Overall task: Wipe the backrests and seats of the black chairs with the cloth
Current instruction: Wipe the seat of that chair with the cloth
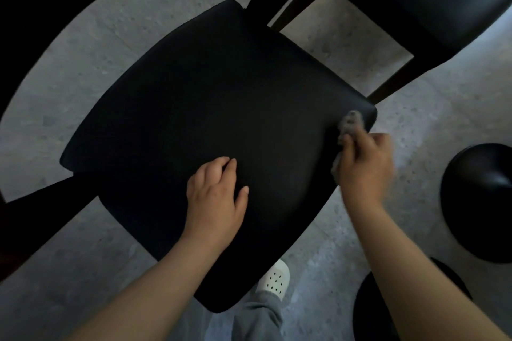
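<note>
A black chair seat (207, 124) fills the middle of the head view, seen from above. My right hand (365, 166) grips a small grey cloth (350, 124) and holds it against the seat's right corner; the hand is blurred. My left hand (216, 196) rests on the seat near its front, fingers loosely bent, holding nothing. The chair's backrest (448, 0) rises at the upper right.
Grey speckled floor (83, 69) surrounds the chair. Two round black stools (482, 199) (371, 315) stand at the right, close to my right arm. A dark chair leg (41, 202) runs off to the left. My white shoe (274, 279) and grey trouser leg are below the seat.
</note>
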{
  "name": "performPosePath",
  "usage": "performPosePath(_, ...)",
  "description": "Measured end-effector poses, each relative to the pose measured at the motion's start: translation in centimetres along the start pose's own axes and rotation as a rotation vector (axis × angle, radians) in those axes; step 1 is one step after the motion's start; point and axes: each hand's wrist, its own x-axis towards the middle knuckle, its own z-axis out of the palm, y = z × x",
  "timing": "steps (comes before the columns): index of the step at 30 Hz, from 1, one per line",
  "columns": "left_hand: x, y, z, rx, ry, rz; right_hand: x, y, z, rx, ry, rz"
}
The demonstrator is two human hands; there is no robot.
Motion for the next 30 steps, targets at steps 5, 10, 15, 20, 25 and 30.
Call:
performPosePath(5,-0.2,1.9,1.0,0.053,-0.053,0.034,-4.9,0.4,1.8,-0.053,-0.169,-0.418)
performPosePath(10,-0.6,2.7,1.6,0.099,-0.076,0.071,-1.2,6.2,0.7,0.090,0.103,0.434)
performPosePath(15,-0.9,4.1,2.6,0.105,-0.090,0.097,-3.6,3.1,-0.5,0.257,-0.037,0.065)
performPosePath(20,-0.9,4.0,3.2,0.176,-0.088,0.113,-5.3,2.8,1.5,0.187,-0.078,-0.090)
performPosePath(25,-0.8,3.9,3.1,0.214,-0.113,0.122,0.8,5.5,0.4,0.249,0.164,0.718)
performPosePath(30,-0.7,4.7,2.2,0.207,-0.171,0.087,0.8,4.6,-2.4,0.265,-0.082,0.376)
